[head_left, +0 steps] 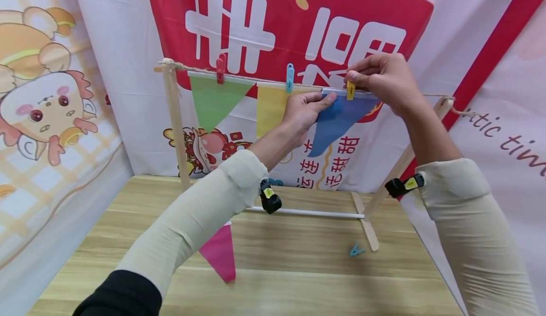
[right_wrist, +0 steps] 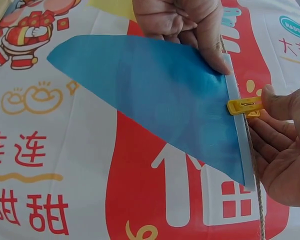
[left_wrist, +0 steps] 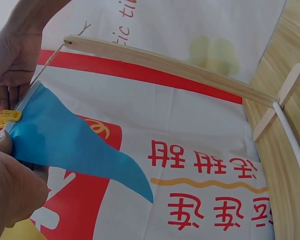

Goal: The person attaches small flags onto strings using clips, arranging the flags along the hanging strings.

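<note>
A blue triangular pennant (head_left: 341, 119) hangs point down at a twine line (right_wrist: 260, 210), its pale top band along the twine. My left hand (head_left: 300, 114) pinches the pennant near the left end of that band, thumb in front and fingers behind. With thumb and fingers my right hand (head_left: 388, 81) grips a yellow clothespin (right_wrist: 245, 105), whose jaws sit over the band and the twine. To the left hang a yellow pennant (head_left: 268, 110) under a light-blue clothespin (head_left: 290, 78) and a green pennant (head_left: 217, 95) under a red clothespin (head_left: 220, 68). My left hand partly covers the yellow pennant.
A wooden left post (head_left: 177, 126) and a right post (head_left: 394, 176) hold the twine, with a white rod (head_left: 315, 213) low between them. On the table (head_left: 298, 283) lie a pink pennant (head_left: 222, 254), partly behind my left sleeve, and a blue clothespin (head_left: 356, 249). Printed cloth hangs behind.
</note>
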Motion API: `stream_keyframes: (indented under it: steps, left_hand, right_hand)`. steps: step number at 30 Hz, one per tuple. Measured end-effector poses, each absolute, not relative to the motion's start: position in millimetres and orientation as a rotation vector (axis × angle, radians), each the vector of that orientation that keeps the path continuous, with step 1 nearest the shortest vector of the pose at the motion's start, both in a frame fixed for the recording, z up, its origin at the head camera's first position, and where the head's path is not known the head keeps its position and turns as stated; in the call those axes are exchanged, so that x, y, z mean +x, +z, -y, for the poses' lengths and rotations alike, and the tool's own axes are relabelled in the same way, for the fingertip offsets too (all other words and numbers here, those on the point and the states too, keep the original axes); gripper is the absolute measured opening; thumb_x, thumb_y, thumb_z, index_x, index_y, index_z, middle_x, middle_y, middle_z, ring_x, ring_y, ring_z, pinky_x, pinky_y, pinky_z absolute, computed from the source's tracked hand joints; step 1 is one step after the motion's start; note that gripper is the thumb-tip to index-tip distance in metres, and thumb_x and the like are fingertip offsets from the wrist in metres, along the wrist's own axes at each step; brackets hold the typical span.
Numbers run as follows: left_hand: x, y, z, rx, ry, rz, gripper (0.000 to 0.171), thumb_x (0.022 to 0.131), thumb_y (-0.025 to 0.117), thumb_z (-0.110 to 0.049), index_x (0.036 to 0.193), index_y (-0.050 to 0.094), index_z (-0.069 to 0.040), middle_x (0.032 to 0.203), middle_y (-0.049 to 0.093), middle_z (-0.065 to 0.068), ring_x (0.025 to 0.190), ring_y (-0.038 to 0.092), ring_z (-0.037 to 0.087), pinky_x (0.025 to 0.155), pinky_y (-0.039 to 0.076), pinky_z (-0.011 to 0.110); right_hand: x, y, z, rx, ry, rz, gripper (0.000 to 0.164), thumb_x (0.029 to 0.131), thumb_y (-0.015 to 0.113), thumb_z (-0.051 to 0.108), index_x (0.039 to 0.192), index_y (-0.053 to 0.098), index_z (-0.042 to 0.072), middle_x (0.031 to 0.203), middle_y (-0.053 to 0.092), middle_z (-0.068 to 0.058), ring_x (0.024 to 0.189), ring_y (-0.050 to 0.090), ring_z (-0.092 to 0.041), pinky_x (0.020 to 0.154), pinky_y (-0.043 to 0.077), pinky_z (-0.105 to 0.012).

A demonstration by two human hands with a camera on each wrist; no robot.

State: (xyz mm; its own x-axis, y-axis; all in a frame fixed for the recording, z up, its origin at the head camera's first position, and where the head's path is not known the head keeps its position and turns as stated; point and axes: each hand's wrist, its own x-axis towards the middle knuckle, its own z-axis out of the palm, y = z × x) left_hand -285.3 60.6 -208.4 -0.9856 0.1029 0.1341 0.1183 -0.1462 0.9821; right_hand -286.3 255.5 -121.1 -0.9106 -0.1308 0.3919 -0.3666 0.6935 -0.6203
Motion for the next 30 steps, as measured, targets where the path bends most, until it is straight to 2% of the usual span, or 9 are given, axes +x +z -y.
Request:
stream_keyframes:
  steps: [2,5,11,16,20,30]
  left_hand:
    - [-285.3,-208.0,-60.4,-0.269,-2.347,2.049,0.042,0.106,0.078,-0.034,0.144,0.079,-0.018,0.142,0.080,0.003,0.135,0.073,0.028,0.124,0.056,0.054]
    - [-285.3,-207.8,-60.0,-0.274,-2.334,2.053,0.043,0.106,0.078,-0.035,0.145,0.078,-0.017,0.143,0.079,0.004,0.136,0.071,0.027,0.125,0.056,0.053]
    - [-284.1,-209.3,-57.2,-0.260,-2.313,2.076,0.044,0.105,0.079,-0.036,0.147,0.077,-0.020,0.143,0.078,0.002,0.136,0.069,0.025,0.125,0.056,0.051]
    - [-283.2,-210.6,-52.2,-0.283,-2.306,2.100,0.047,0.105,0.081,-0.036,0.148,0.076,-0.019,0.145,0.077,0.003,0.137,0.070,0.028,0.124,0.056,0.052]
    - [-283.3,-211.6,-48.3,-0.299,-2.307,2.103,0.047,0.104,0.082,-0.035,0.147,0.077,-0.019,0.145,0.078,0.003,0.136,0.072,0.029,0.123,0.057,0.051]
    - [-283.0,-217.8,-40.8,-0.246,-2.302,2.132,0.043,0.102,0.084,-0.032,0.142,0.080,-0.017,0.143,0.079,0.004,0.130,0.077,0.031,0.119,0.060,0.051]
  right_hand:
    - [-286.1,-120.7,-256.4,0.403,1.042,2.592,0.057,0.105,0.076,0.051,0.145,0.076,0.011,0.132,0.083,-0.002,0.104,0.079,-0.005,0.105,0.067,-0.045]
    - [-285.7,-120.4,-257.6,0.420,1.034,2.597,0.057,0.106,0.075,0.050,0.146,0.075,0.010,0.132,0.083,-0.002,0.105,0.079,-0.006,0.104,0.067,-0.043]
    - [-284.5,-121.5,-258.6,0.427,1.004,2.611,0.058,0.107,0.074,0.052,0.148,0.074,0.011,0.135,0.082,-0.005,0.106,0.078,-0.005,0.097,0.067,-0.029]
    - [-281.3,-122.6,-259.6,0.411,1.002,2.617,0.061,0.105,0.074,0.057,0.150,0.074,0.015,0.143,0.079,-0.007,0.113,0.077,-0.010,0.100,0.067,-0.034]
    - [-279.2,-124.2,-263.8,0.429,1.037,2.587,0.061,0.104,0.077,0.055,0.150,0.074,0.015,0.144,0.079,-0.007,0.118,0.078,-0.016,0.098,0.067,-0.029]
    - [-276.1,-129.7,-271.4,0.396,1.203,2.433,0.055,0.101,0.083,0.051,0.144,0.077,0.017,0.138,0.081,0.001,0.115,0.080,-0.009,0.105,0.066,-0.033]
